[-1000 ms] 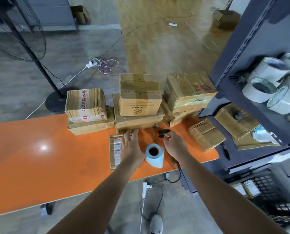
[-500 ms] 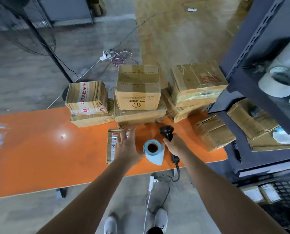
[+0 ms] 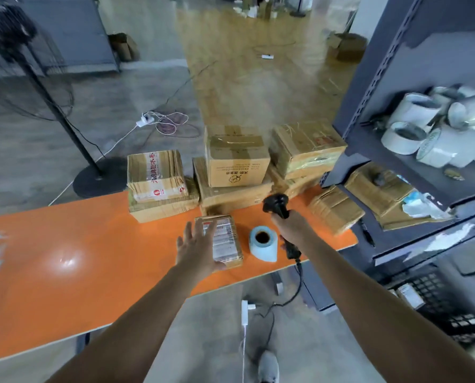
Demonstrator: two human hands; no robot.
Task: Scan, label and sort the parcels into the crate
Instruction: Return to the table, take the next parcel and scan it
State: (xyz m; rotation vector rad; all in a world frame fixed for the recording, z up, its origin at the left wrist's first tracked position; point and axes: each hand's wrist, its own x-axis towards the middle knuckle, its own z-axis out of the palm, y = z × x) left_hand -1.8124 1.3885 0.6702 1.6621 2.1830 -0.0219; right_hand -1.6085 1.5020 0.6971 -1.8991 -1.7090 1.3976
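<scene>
Parcel (image 3: 226,240), perhaps barcode-labelled, under left hand (image 3: 196,251); right hand (image 3: 293,228) round scanner (image 3: 276,203)

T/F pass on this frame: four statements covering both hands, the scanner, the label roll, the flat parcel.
1. The right hand grips the black scanner. True.
2. The left hand holds the blue label roll. False: it is open at the flat parcel; the roll stands on the orange table.
3. The flat parcel lies label-up. True.
4. The black scanner lies on the table. False: the right hand holds it.
</scene>
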